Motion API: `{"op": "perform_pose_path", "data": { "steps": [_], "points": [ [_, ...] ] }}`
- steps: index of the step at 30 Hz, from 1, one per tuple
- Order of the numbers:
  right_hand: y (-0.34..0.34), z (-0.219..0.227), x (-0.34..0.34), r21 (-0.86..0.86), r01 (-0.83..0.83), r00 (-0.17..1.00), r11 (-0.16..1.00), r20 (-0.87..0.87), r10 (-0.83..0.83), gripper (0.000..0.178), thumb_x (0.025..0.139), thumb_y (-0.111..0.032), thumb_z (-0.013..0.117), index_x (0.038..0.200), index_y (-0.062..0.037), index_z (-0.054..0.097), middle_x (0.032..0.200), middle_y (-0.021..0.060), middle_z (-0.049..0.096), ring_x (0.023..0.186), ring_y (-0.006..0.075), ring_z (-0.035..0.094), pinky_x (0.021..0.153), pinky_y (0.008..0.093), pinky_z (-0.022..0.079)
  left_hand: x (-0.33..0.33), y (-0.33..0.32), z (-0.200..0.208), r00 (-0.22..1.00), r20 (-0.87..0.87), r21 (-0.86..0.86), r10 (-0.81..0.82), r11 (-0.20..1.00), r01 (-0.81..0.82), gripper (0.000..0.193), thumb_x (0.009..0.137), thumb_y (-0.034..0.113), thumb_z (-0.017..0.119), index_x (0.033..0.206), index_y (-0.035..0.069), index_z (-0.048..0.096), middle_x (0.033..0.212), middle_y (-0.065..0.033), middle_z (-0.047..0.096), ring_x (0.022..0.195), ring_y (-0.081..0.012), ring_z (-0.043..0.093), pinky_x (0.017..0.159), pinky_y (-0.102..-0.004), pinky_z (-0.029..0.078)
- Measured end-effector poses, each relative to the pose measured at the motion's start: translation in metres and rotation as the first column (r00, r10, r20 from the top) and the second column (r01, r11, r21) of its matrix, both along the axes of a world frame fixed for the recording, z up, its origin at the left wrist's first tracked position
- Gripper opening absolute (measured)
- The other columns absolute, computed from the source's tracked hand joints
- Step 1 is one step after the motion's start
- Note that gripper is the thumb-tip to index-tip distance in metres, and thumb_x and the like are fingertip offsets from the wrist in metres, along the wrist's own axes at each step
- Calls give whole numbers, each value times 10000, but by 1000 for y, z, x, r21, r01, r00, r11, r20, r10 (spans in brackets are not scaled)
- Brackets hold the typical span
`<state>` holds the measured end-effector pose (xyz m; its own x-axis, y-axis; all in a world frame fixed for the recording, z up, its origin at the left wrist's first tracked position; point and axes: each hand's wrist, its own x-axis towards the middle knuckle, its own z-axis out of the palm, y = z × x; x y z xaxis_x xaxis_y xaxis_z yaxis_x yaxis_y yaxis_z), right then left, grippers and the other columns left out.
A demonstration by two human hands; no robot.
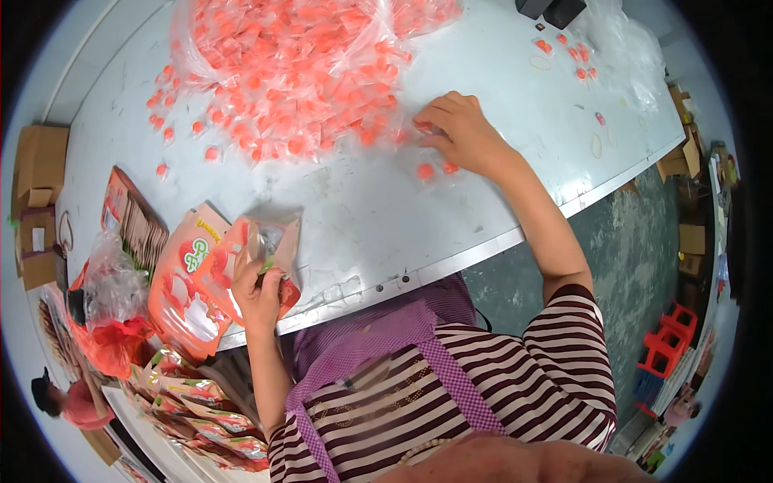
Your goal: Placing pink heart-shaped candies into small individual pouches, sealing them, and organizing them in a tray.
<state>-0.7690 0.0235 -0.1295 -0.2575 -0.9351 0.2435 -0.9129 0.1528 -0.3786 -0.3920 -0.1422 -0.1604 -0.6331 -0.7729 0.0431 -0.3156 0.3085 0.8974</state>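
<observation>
Landmark: the pile of wrapped red pieces (298, 105), spread on the pale worktop (386, 213) and partly inside a clear bag (187, 52).
Right hand (457, 133): just beside the pile's right edge, palm down, fingers bent over a red piece at their tips; whether it was pinched firmly could not be told.
Left hand (258, 291): well apart from the pile, on the person's side of it, clasping a red pouch (216, 272) between thumb and fingers.
Key relation: from the right hand, the held pouch lay to the left and toward the person, below the pile's left half; the right hand was much the nearer to the pile.
Pouch axis: partly covered by the left hand, so not certain; the end showing a silvery inside faced the pile.
Loose pair: two red pieces (425, 171) lay right of the pile and nearer the person, under the right wrist's side.
Spare pouches: one more red pouch (173, 294) lay beside the held one, below the pile's left end; a stack of pouches (138, 229) stood farther left.
</observation>
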Motion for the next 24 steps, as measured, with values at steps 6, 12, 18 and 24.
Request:
{"op": "perform_pose_path", "data": {
  "steps": [6,12,18,24],
  "points": [
    [14,11,4,74,-42,996,996,77,36,306,737,-282,766,963,-98,673,981,9,607,986,208,506,920,365,323,3,3,-3,999,-14,114,50,992,-48,175,779,77,706,805,-60,600,1058,-168,605,898,-240,552,752,-313,447],
    [-15,-10,33,-43,110,990,993,89,-106,348,709,-333,786,926,-85,677,955,21,598,957,214,508,899,370,324,1,1,-2,1000,-16,-11,9,1000,-9,187,776,93,713,807,-57,606,1060,-177,613,927,-262,553,802,-328,437],
    [-2,1,25,65,69,992,995,104,-76,363,691,-348,798,907,-82,676,953,20,594,954,221,498,879,378,330,0,0,-1,1000,1,-50,-3,999,3,183,764,93,715,792,-49,603,1003,-167,609,907,-262,550,786,-327,435],
    [4,3,25,30,68,997,997,46,-69,450,704,-339,794,1059,-101,654,1068,41,582,1042,225,499,929,382,329,-2,1,2,999,-21,-95,-31,995,28,183,762,88,718,803,-50,605,1010,-165,607,898,-248,550,754,-317,443]
  ]
}}
